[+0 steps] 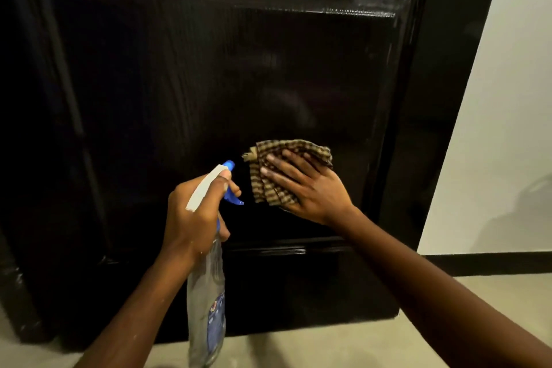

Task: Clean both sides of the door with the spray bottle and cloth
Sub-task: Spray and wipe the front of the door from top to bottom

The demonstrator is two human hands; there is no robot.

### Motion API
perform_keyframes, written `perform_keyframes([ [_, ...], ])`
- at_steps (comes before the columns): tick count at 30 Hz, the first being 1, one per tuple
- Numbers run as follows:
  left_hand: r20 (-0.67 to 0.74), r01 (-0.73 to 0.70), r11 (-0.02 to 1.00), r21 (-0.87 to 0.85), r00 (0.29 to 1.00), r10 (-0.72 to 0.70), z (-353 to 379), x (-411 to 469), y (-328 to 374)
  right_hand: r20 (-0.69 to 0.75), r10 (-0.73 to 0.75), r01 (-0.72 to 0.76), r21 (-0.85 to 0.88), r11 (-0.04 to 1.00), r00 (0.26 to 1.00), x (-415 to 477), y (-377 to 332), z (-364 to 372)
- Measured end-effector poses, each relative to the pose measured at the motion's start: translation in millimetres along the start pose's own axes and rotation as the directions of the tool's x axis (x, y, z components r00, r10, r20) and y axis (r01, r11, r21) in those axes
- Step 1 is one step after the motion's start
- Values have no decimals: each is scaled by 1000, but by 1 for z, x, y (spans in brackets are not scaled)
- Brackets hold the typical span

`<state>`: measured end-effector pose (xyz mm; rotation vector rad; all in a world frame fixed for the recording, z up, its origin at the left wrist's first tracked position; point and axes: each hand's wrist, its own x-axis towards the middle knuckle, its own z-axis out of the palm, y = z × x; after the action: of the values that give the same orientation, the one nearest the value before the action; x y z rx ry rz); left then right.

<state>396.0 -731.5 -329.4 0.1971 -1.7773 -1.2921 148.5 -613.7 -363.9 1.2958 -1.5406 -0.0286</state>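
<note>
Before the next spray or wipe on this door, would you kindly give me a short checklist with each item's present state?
1. Left hand grips the spray bottle: ok.
2. Nozzle faces the door: ok.
3. Right hand presses the cloth flat on the panel: ok.
4. Cloth clear of the spray path: cannot tell; it lies just right of the nozzle.
5. Liquid left in the bottle: cannot tell.
6. Door's other side cleaned: cannot tell, out of view.
</note>
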Motion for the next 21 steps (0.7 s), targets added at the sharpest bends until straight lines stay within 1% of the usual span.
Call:
perform_keyframes([
  [1, 0, -5, 1000, 3, 1000, 5, 0, 2, 4, 20, 16, -16, -2, 1000, 1000, -11, 9, 0],
  [2, 2, -7, 1000, 3, 1000, 7, 0, 3, 7, 22, 81, -81, -8, 997, 996, -19, 18, -2],
  [3, 3, -9, 1000, -2, 1000, 9, 0, 6, 11, 4, 175, -175, -13, 985, 985, -23, 28, -4],
  [5, 8, -10, 1000, -10, 1000, 11, -3, 13, 17, -49, 355, -356, -5, 935, 934, -16, 51, -13],
  [7, 5, -17, 1000, -17, 1000, 18, -5, 21, 22, -93, 532, -528, 68, 847, 842, 13, 69, -27],
  [9, -6, -32, 999, -22, 999, 32, -7, 27, 26, -119, 700, -677, 188, 712, 704, 52, 77, -43],
  [10, -6, -42, 999, -19, 999, 42, -6, 29, 28, -125, 764, -730, 234, 642, 633, 71, 75, -49],
  [11, -4, -50, 999, -16, 999, 50, -5, 31, 29, -134, 804, -761, 262, 593, 579, 86, 71, -52],
  [12, 0, -54, 998, -17, 999, 54, -4, 32, 31, -145, 817, -772, 272, 575, 558, 97, 63, -53],
  [13, 3, -54, 998, -22, 999, 54, -2, 32, 33, -156, 800, -756, 264, 600, 580, 101, 55, -51],
  [14, 7, -50, 998, -25, 999, 51, -1, 33, 33, -163, 744, -706, 239, 667, 648, 100, 45, -47],
  [15, 12, -44, 999, -27, 999, 44, 0, 33, 34, -165, 650, -619, 203, 759, 742, 93, 36, -42],
  [16, 15, -36, 999, -27, 999, 37, 1, 33, 34, -156, 524, -503, 160, 850, 837, 81, 29, -37],
  [17, 17, -31, 999, -30, 999, 31, 1, 32, 34, -140, 381, -368, 113, 923, 914, 65, 26, -32],
  [18, 18, -28, 999, -35, 999, 28, 1, 32, 34, -113, 242, -235, 72, 969, 964, 49, 27, -27],
  [19, 18, -26, 999, -38, 999, 27, 0, 31, 35, -83, 128, -124, 43, 991, 988, 32, 32, -22],
  [20, 15, -25, 999, -34, 1000, 26, 0, 31, 35, -55, 64, -63, 29, 998, 996, 17, 40, -19],
  [21, 10, -25, 999, -22, 1000, 25, 0, 31, 36, -40, 64, -63, 23, 998, 997, 5, 49, -16],
])
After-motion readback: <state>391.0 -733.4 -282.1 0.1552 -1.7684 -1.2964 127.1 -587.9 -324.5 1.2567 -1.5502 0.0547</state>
